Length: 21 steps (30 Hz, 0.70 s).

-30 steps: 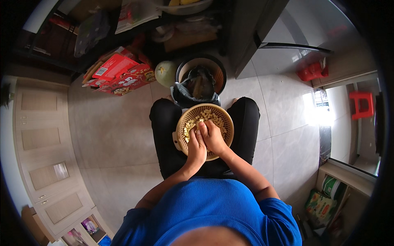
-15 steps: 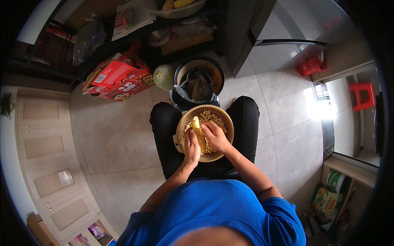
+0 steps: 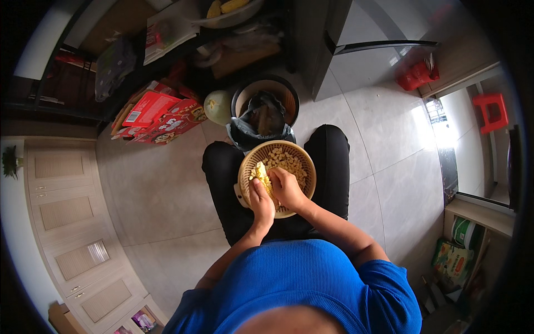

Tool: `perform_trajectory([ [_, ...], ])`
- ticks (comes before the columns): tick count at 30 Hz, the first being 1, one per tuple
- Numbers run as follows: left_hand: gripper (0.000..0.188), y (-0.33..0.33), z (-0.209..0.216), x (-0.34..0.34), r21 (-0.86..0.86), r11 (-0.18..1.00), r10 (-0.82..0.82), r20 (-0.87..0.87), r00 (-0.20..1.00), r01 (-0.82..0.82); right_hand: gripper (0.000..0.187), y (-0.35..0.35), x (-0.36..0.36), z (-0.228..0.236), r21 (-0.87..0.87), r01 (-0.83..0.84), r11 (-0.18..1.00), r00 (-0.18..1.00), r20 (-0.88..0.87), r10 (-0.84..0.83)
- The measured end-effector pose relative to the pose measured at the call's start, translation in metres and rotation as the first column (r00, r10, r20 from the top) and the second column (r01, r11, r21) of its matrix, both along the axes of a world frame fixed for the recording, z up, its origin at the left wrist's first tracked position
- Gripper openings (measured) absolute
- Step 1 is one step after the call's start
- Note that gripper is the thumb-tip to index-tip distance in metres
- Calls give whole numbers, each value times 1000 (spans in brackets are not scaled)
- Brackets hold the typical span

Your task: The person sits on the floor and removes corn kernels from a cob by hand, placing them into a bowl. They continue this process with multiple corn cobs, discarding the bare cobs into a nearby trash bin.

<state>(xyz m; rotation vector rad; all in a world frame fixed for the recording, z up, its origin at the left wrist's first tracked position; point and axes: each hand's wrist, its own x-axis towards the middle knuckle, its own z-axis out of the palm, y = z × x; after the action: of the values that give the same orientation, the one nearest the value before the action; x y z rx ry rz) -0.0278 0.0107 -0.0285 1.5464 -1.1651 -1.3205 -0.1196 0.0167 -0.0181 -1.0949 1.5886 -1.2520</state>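
Observation:
A yellow corn cob (image 3: 260,173) is held tilted over a tan plastic basket (image 3: 242,165) in my lap. My left hand (image 3: 260,201) is wrapped round the cob from the left, its thumb along the side. On the cob's right side my right hand (image 3: 287,188) presses with curled fingers; its fingertips are partly hidden. Loose corn kernels (image 3: 286,160) lie across the far and right part of the basket. The cob's lower part is covered by my hands.
Just beyond the basket stands a round bin (image 3: 295,100) with a dark bag (image 3: 245,136) over its near rim. Left of it are a pale green melon (image 3: 217,107) and red cartons (image 3: 161,119). Corn cobs lie in a bowl (image 3: 239,16) on the shelf. A red stool (image 3: 491,113) stands far right.
My right hand has rolled over and curled closer round the cob. The cob's near part, seen before between my hands, is now mostly covered. My view has shifted slightly.

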Motion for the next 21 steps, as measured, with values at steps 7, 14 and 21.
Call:
perform_trajectory([
  [7,40,-7,16,3,72,990,-126,102,987,119,25,-2,-2,14,95,-68,993,995,82,60],
  [14,37,-3,4,5,74,994,-78,30,997,76,20,-2,5,11,-21,-55,998,998,-35,54],
  [21,40,1,8,3,38,996,-82,90,993,79,18,2,7,6,-20,-39,999,997,-74,38],
])
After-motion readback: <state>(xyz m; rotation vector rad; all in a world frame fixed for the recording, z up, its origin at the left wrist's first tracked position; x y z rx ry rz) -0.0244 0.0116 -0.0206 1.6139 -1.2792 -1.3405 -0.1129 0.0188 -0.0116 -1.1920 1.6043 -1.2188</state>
